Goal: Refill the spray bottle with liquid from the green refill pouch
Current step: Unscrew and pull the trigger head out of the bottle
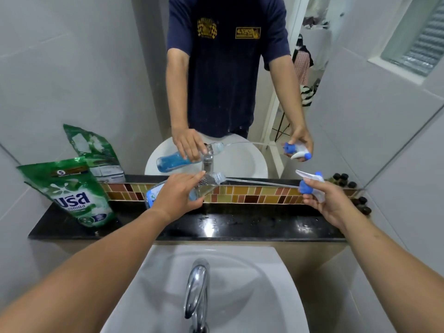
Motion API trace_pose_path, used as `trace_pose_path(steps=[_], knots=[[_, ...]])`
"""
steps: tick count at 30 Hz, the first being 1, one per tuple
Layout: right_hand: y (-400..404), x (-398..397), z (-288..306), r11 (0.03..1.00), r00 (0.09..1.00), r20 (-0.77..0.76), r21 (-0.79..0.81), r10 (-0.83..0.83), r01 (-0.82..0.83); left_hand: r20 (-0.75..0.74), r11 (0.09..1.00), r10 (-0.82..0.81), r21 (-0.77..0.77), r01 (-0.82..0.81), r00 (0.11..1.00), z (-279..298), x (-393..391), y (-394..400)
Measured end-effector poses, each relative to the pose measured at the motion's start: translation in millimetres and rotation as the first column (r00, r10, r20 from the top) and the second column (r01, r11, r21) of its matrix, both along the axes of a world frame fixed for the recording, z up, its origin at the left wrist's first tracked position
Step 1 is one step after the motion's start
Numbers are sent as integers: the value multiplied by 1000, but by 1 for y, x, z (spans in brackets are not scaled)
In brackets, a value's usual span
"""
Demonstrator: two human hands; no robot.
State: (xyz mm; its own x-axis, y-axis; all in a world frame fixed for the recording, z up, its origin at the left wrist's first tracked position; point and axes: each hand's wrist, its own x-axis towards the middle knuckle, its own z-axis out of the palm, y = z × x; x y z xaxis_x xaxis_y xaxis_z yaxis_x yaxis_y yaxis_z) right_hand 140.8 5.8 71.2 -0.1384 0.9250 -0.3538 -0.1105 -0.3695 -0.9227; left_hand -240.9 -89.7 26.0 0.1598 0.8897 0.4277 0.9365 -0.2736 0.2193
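My left hand (177, 195) grips a clear spray bottle (208, 186) with a blue label, held tilted on its side above the black ledge, neck pointing right. My right hand (329, 203) holds the white and blue spray head (310, 181), pulled out to the right. Its thin dip tube (262, 183) still reaches into the bottle's open neck. The green refill pouch (72, 191) stands upright on the ledge at the left, apart from both hands. Some blue-tinted liquid lies in the bottle.
A black stone ledge (240, 227) runs under a mirror with a tiled strip (252, 195). Below is a white basin (276, 284) with a chrome tap (197, 292). Small dark caps (360, 203) sit at the ledge's right end. Water drops lie on the ledge.
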Motion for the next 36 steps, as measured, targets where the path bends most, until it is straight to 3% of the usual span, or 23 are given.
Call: trace_pose_path(steps=[7,13,17,25,36], knots=[[8,13,-23,999,997,-74,-42,-36,33,83,998,47,35,-50,995,-11,17,0],[7,27,-47,992,994,-65,-97,-84,77,287,992,122,4,-128,950,-17,36,0],[6,37,-60,989,993,-70,-117,-97,88,333,990,139,-34,-136,933,-19,48,-1],[15,45,-85,969,989,51,-199,-139,146,530,959,280,-202,-201,801,-29,62,-6],[27,39,-123,952,963,233,-242,-133,190,668,961,275,-200,-189,691,-42,71,-5]])
